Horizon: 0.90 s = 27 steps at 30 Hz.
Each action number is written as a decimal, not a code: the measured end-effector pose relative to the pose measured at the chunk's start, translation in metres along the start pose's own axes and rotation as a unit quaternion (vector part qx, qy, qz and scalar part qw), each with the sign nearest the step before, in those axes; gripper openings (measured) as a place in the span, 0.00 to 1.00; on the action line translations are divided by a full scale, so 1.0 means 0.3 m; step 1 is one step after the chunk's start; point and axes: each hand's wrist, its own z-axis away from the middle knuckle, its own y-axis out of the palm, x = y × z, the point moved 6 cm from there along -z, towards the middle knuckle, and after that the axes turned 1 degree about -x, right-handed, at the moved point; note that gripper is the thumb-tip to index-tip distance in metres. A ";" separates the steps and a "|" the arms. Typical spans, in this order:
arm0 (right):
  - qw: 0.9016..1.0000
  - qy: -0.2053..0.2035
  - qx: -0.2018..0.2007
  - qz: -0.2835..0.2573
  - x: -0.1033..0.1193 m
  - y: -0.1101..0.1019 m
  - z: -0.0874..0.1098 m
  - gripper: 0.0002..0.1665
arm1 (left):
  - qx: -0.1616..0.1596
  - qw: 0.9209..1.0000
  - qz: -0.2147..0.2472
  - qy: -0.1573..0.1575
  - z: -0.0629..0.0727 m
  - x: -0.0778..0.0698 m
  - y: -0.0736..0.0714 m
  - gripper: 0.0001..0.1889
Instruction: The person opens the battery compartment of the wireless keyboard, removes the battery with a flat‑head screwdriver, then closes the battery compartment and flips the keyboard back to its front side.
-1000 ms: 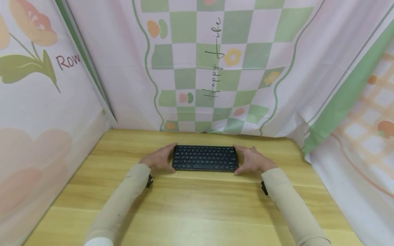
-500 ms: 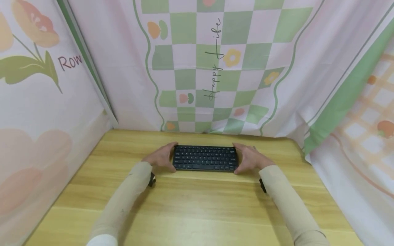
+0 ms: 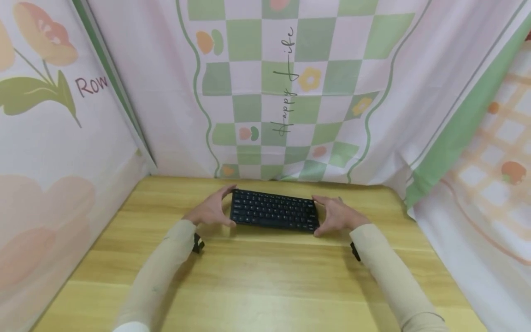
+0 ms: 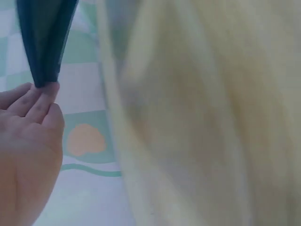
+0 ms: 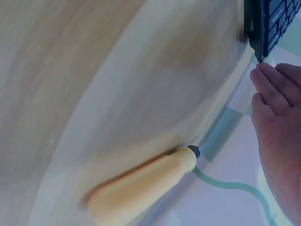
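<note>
A compact black keyboard [image 3: 274, 211] is held between both hands near the back of the table, its left end higher than its right. My left hand [image 3: 209, 210] grips the left end, thumb at the front corner and fingers at the back one. At the opposite end, my right hand [image 3: 338, 215] holds the keyboard the same way. In the left wrist view the keyboard's underside [image 4: 47, 42] rests at the fingertips of the left hand [image 4: 30, 127], above the tabletop. The right wrist view has the keyboard's corner [image 5: 270, 28] against the right hand's [image 5: 277, 99] fingers.
A pale yellow handle-shaped object [image 5: 143, 186] with a dark tip lies on the wooden table [image 3: 257, 281], beyond the right hand. A checked curtain [image 3: 282, 115] hangs along the back edge. Printed cloth walls [image 3: 50, 147] stand at both sides.
The keyboard's left end has come up with the left hand, so it now slants down to the right. The right hand has stayed nearly in place.
</note>
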 end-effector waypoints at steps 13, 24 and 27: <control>0.999 -0.021 -0.004 -0.042 0.050 -0.104 0.047 0.76 | -0.050 0.994 0.052 0.080 0.019 -0.236 -0.186 0.65; 0.996 -0.080 -0.044 -0.020 0.185 -0.241 0.051 0.74 | -0.076 0.994 0.016 0.071 -0.043 -0.449 -0.279 0.63; 0.994 -0.103 -0.043 -0.021 0.241 -0.275 0.038 0.73 | -0.080 0.994 0.011 0.068 -0.062 -0.488 -0.279 0.62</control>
